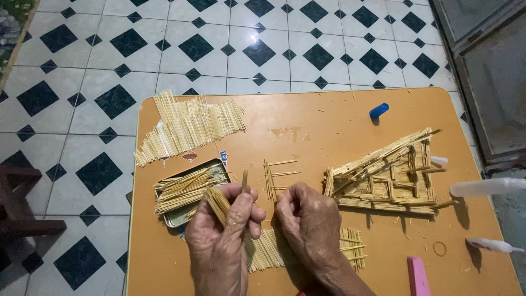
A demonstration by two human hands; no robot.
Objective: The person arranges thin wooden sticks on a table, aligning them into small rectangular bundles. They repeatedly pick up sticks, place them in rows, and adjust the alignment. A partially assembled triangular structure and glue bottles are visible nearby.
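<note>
Two hands work at six o'clock on an orange worktop (329,118): the left hand (222,241) grips a bundle of thin sticks (218,201), the right hand (308,222) is curled closed beside it. A stick-built frame (386,175) lies at three o'clock, a tin (189,189) of sticks at nine.

Two bare hands in view, left hand (222,241) and right hand (307,225), both seen from the back. No gloves, rings, watch or bands visible on either. Skin is creased and wrinkled over the knuckles, with raised veins and tendons showing across the backs. Fingers look thick-jointed; nails are short where they show. Wrists and the start of both forearms are bare too, no sleeve or cuff reaching into frame. The forearms run off the bottom edge, so anything worn higher up can't be told. No marks, tape or dressings seen.
</note>
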